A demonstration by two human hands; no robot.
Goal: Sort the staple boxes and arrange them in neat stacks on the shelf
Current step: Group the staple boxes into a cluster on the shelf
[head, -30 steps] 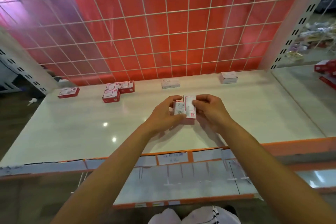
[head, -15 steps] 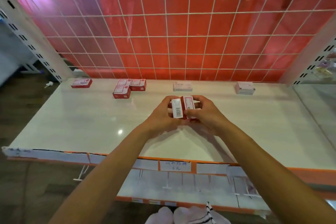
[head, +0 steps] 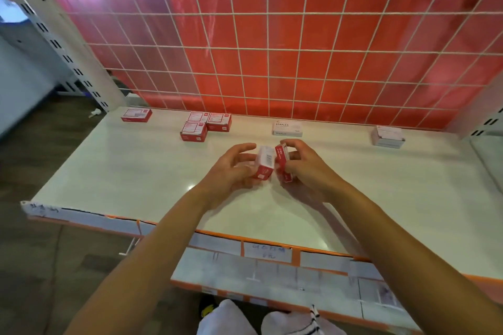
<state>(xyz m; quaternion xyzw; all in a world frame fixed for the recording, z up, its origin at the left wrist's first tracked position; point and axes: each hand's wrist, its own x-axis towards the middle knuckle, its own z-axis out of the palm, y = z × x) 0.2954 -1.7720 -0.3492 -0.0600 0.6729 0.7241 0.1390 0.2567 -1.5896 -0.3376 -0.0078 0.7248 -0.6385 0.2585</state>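
Observation:
Above the middle of the white shelf (head: 136, 171), my left hand (head: 231, 171) holds a red-and-white staple box (head: 264, 163) on end, barcode side showing. My right hand (head: 304, 168) grips a second red staple box (head: 283, 162), also on end, a small gap away from the first. At the back left lies a single red box (head: 136, 115). A group of three red boxes (head: 205, 125) sits further right. A white box marked STAPLES (head: 287, 128) lies at the back middle, and a short stack of pale boxes (head: 388, 136) at the back right.
A red panel behind a white wire grid (head: 272, 62) closes the back. White slotted uprights (head: 62, 49) stand at both sides. The front edge (head: 266, 250) carries orange trim and paper labels. A lower shelf (head: 272, 275) juts out beneath, with socked feet (head: 272, 318) below.
The two boxes, held together a second ago, have been pulled apart, one in each hand. The view has swung left and closer to the shelf.

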